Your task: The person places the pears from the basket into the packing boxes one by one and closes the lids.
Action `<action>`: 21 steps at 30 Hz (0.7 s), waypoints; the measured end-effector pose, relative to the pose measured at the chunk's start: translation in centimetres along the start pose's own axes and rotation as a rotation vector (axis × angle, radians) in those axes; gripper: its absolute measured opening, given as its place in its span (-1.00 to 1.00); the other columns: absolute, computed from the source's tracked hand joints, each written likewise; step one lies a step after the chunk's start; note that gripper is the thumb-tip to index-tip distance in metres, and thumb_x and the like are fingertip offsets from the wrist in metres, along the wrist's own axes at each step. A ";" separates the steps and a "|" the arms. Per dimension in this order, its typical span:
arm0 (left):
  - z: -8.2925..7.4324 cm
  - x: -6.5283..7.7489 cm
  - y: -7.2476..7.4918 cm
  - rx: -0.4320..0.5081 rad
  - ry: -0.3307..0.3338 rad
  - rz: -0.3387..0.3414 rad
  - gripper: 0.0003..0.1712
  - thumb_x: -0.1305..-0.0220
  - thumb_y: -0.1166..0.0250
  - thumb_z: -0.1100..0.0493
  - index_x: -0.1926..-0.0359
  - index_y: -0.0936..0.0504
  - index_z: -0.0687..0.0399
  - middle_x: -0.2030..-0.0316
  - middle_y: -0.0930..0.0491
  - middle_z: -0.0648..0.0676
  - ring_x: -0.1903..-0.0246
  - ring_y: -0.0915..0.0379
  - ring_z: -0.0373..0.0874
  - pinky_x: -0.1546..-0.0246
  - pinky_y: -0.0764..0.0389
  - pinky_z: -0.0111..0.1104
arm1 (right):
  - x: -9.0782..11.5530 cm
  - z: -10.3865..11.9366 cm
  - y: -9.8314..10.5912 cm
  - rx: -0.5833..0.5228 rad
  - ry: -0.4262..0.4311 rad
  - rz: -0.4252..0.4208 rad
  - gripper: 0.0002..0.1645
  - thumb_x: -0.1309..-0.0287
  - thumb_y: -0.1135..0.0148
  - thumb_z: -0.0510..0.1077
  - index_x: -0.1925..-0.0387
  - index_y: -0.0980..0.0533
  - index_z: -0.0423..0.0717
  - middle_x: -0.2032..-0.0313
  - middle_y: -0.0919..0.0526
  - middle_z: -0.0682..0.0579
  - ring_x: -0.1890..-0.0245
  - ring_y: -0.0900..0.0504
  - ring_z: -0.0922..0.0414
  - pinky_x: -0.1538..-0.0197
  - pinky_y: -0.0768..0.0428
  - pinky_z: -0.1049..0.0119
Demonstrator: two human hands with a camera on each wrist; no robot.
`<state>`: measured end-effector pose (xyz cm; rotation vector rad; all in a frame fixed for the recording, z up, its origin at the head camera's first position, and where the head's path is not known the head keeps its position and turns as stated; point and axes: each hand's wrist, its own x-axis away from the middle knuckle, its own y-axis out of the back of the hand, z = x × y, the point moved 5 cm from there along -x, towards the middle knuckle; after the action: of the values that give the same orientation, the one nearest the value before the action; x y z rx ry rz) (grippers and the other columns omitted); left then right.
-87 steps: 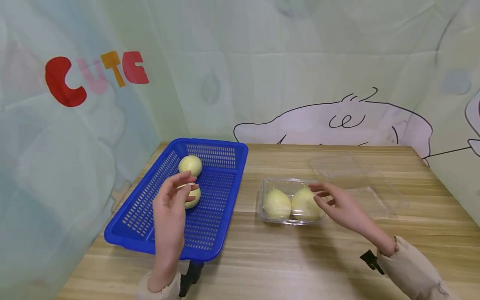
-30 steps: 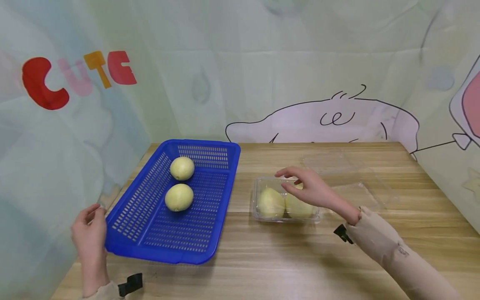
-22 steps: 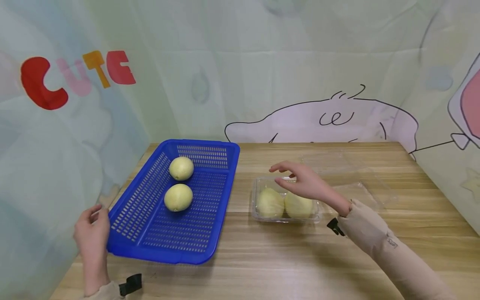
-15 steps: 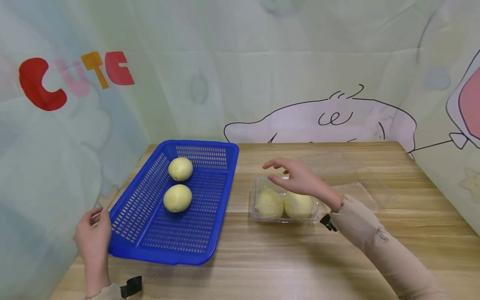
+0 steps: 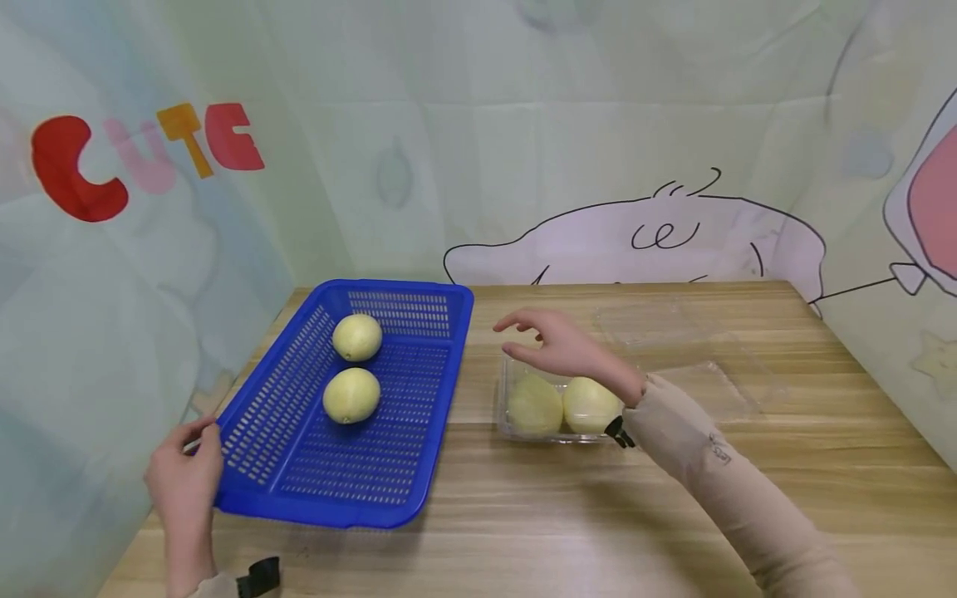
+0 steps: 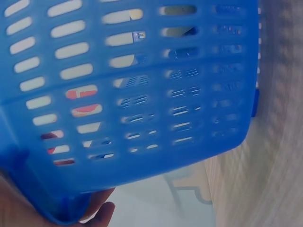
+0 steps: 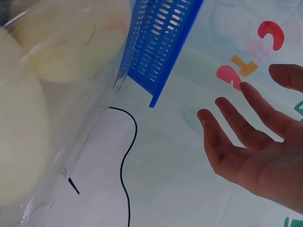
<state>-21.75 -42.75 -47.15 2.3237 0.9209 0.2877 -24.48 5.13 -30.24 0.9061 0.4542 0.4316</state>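
Two pale melons [image 5: 351, 395] lie in your blue basket [image 5: 351, 513], and two more melons [image 5: 591, 405] side by side in the clear plastic box [image 5: 523, 436] on the table [image 5: 486, 523]; your left grip [image 5: 185, 473] grasps the basket rim, presumably to steady it; your right grip [image 5: 557, 345], released, hangs near the box; coloured wall letters [image 5: 183, 137] read "CUTE"; the sleeve [image 5: 718, 482] mark is illegible.

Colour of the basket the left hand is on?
The basket is solid blue, with slotted walls; the head view shows it best.
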 end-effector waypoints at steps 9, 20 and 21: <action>-4.5 4.2 1.6 -0.016 -0.090 -0.078 -0.50 -0.26 0.12 0.00 -0.12 -0.44 0.12 -0.09 -0.45 0.23 -0.07 -0.34 0.15 -0.09 -0.30 -0.01 | -1.1 0.3 -0.8 -0.005 -0.020 0.033 -0.60 -0.15 -0.07 -0.06 -0.03 -0.44 -0.08 -0.06 -0.52 0.00 -0.03 -0.49 -0.01 -0.01 -0.51 0.09; -9.9 9.5 3.6 -0.130 -0.215 -0.059 -0.50 -0.24 0.10 0.08 -0.05 -0.43 0.34 -0.02 -0.38 0.45 -0.03 -0.25 0.33 0.00 -0.19 0.14 | -3.1 1.7 -1.7 0.015 0.021 0.052 -0.62 -0.12 -0.09 -0.07 0.01 -0.47 -0.11 -0.01 -0.55 -0.01 -0.01 -0.51 -0.01 -0.01 -0.50 0.15; -9.9 9.5 3.5 -0.157 -0.232 -0.047 -0.50 -0.24 0.09 0.06 -0.06 -0.42 0.33 -0.03 -0.36 0.45 -0.03 -0.23 0.35 0.01 -0.17 0.16 | -3.3 1.9 -1.9 0.019 0.028 0.053 -0.62 -0.12 -0.09 -0.08 0.02 -0.47 -0.11 -0.01 -0.55 -0.01 0.00 -0.51 -0.01 -0.02 -0.50 0.16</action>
<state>-16.92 -33.66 -37.42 2.1352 0.8069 0.0660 -25.85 1.14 -30.15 0.9327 0.4609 0.4900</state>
